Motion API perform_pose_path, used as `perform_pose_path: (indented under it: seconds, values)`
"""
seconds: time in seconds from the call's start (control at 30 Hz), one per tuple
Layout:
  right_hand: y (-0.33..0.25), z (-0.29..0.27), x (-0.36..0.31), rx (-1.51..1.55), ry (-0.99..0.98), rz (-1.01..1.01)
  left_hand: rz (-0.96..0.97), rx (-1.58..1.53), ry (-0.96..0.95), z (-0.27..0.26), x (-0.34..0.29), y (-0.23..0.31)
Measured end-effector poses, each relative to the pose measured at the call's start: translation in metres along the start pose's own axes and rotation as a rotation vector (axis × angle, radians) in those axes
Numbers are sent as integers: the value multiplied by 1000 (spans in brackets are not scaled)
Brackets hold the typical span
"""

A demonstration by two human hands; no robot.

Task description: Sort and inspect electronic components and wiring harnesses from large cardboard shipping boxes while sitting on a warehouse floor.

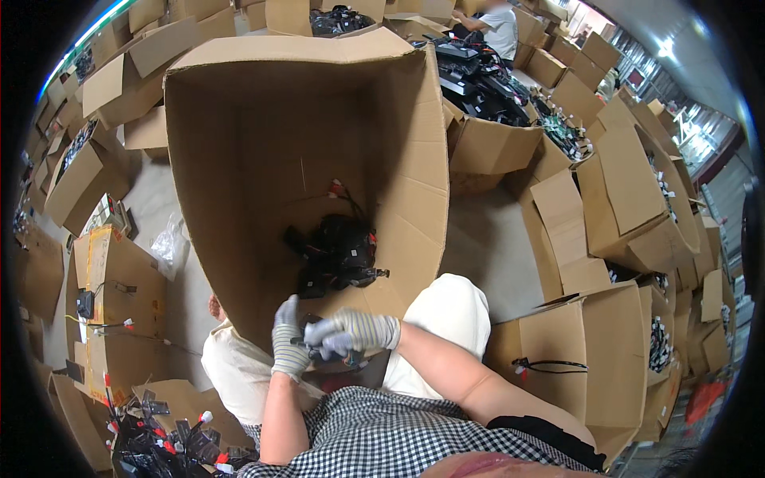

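Both my hands wear grey striped gloves and come together over my lap, at the near edge of a tall open cardboard box (239,135). My left hand (288,338) is closed with its fingers toward the box, and my right hand (355,331) reaches in from the right, fingers curled. Between them is a small dark piece (317,352), mostly covered by the gloves, so its kind cannot be made out. Down inside the box lies a heap of black plastic-looking parts (339,251) with cables and a red-and-white connector (337,190).
At left stands a taped carton (119,311) with a small black device and thin cable on top. Black parts with red and white connectors (171,438) fill a lower-left box. Boxes heaped with black parts (486,88) line the right. Farther back sits another person (498,32).
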State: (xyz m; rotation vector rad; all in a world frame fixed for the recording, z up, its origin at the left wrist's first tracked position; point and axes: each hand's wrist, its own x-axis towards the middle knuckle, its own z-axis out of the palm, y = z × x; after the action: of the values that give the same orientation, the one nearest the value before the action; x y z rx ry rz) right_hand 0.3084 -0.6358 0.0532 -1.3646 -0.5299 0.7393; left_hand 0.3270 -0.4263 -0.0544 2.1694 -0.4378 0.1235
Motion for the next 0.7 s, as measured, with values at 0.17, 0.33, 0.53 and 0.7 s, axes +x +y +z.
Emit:
perform_pose_path:
  seconds: [0.17,0.33,0.53,0.7]
  values:
    - [34,-32,9,-162,508,-123,-170,-914,-212,-14,11,57]
    - [28,-30,14,-943,718,-283,-187,-954,232,-23,19,43]
    - [-1,-34,-6,-1123,1084,-367,-270,-1570,302,-88,-11,88]
    - [-20,-46,-43,-1230,1328,-284,-53,-1684,134,-159,-26,106]
